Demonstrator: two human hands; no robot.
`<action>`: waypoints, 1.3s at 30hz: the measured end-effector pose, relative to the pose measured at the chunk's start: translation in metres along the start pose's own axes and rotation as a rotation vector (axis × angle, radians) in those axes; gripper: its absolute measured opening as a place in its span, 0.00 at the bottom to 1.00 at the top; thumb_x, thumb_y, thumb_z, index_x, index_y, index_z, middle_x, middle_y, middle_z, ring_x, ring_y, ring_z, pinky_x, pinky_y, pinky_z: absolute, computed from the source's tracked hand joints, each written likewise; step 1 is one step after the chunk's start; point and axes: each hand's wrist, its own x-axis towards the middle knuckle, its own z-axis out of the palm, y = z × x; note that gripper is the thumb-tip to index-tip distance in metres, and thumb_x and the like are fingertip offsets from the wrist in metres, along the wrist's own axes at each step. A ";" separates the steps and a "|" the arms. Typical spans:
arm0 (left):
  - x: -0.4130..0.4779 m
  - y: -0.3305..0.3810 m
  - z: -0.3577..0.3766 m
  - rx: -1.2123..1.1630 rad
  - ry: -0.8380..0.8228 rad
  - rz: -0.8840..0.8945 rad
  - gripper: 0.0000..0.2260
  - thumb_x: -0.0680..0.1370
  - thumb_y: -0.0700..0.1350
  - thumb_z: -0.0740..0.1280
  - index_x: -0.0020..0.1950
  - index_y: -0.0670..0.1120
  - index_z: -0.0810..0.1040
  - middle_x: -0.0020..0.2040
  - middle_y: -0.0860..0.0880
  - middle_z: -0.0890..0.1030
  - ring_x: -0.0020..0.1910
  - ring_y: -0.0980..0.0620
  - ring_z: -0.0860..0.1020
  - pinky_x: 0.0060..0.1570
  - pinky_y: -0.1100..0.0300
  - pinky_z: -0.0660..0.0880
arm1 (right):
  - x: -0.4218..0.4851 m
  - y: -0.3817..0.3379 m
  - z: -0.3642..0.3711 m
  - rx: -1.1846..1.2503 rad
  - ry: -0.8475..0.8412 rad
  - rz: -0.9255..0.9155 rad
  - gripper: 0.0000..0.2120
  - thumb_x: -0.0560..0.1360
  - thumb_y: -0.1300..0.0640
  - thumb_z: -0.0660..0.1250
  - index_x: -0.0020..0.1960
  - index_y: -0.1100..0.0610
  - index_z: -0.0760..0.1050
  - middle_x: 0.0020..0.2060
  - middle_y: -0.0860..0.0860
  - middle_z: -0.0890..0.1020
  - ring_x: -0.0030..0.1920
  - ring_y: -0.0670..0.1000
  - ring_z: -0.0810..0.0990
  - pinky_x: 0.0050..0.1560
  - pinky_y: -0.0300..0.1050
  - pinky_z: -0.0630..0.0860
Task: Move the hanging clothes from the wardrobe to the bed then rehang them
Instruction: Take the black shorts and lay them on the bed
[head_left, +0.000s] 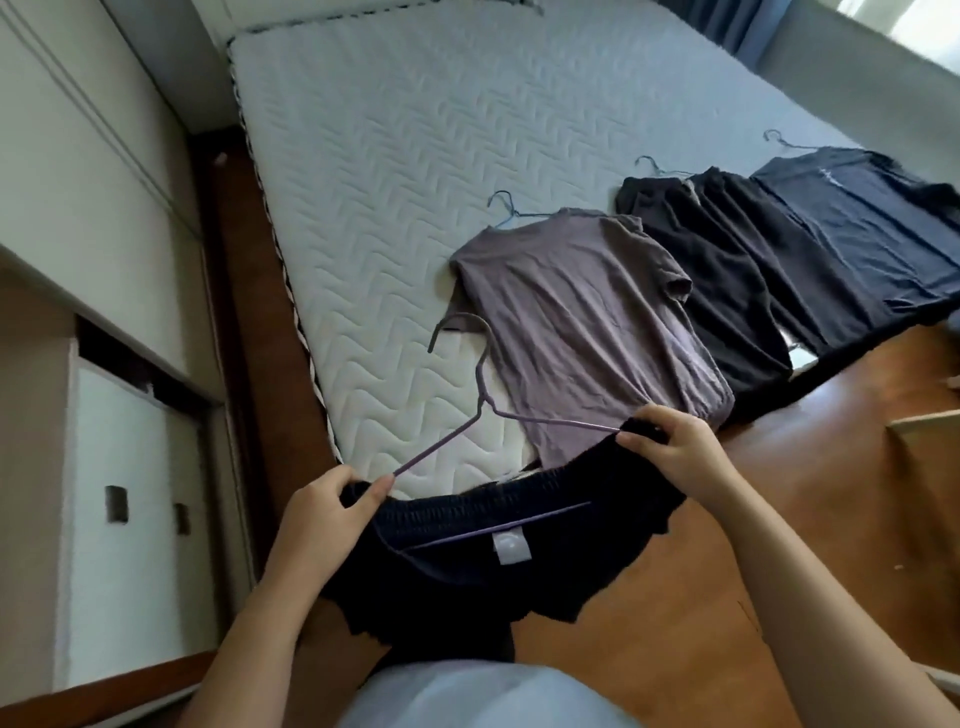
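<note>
Head view: we've got both hands pinching a black garment (467, 561) by its waistband, left hand (324, 501) and right hand (675, 449) closed on its purple hanger (483, 415) ends. Three shirts lie on the bed (405, 156) at two o'clock. Next, we'd lay it at eleven o'clock.

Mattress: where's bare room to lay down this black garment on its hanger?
Bare mattress lies left of the mauve t-shirt, reaching the wardrobe-side edge, and beyond all three hanger hooks. Crowded: the near right edge, where the t-shirt, black garment and navy shirt lie side by side.
</note>
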 end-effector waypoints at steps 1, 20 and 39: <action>0.016 0.001 0.002 -0.004 0.009 -0.017 0.15 0.72 0.54 0.67 0.34 0.44 0.74 0.30 0.52 0.76 0.34 0.53 0.74 0.32 0.66 0.66 | 0.019 -0.005 0.001 -0.016 -0.009 0.003 0.07 0.70 0.57 0.71 0.42 0.61 0.77 0.36 0.57 0.81 0.41 0.57 0.79 0.46 0.52 0.74; 0.255 -0.026 0.018 -0.105 -0.112 -0.384 0.12 0.77 0.46 0.63 0.59 0.43 0.75 0.57 0.44 0.79 0.57 0.45 0.75 0.48 0.60 0.65 | 0.311 -0.042 0.065 -0.113 -0.251 0.083 0.09 0.71 0.53 0.69 0.35 0.52 0.72 0.33 0.50 0.77 0.37 0.53 0.76 0.37 0.46 0.70; 0.440 -0.119 0.105 0.361 0.037 -0.494 0.12 0.79 0.47 0.57 0.50 0.37 0.69 0.49 0.37 0.76 0.48 0.37 0.75 0.46 0.45 0.73 | 0.514 0.014 0.208 -0.378 -0.628 0.057 0.04 0.76 0.57 0.62 0.45 0.57 0.71 0.42 0.54 0.76 0.43 0.54 0.73 0.43 0.45 0.67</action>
